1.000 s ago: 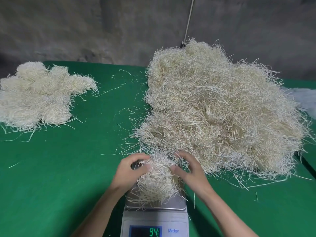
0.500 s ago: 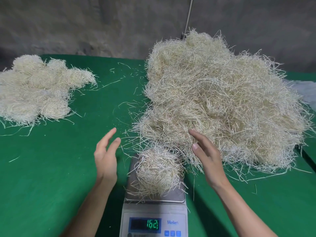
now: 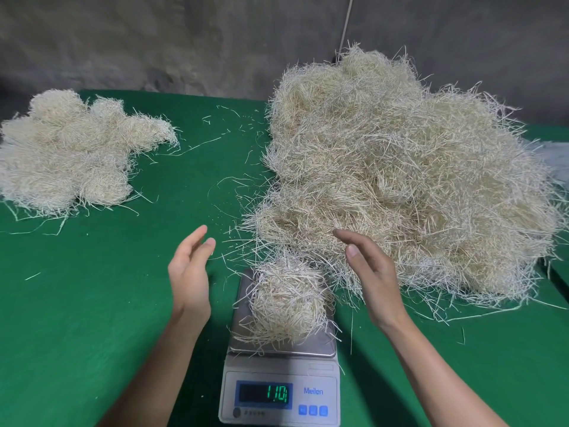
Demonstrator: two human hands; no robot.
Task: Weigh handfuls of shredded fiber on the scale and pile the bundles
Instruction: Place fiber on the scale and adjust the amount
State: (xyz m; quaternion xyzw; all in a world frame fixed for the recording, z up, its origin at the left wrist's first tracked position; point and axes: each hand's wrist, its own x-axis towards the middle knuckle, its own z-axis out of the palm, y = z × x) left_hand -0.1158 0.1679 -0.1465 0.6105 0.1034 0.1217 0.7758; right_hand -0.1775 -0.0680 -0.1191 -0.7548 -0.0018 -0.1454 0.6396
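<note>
Both our hands hover empty, fingers straight: left hand (image 3: pixel 189 274) at nine o'clock, right hand (image 3: pixel 374 280) at three o'clock of the bundle (image 3: pixel 288 300), which hides most of the scale (image 3: pixel 281 366) plate.

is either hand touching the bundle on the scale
No, the left hand and the right hand are both open and clear of the bundle, one on each side of the scale.
</note>
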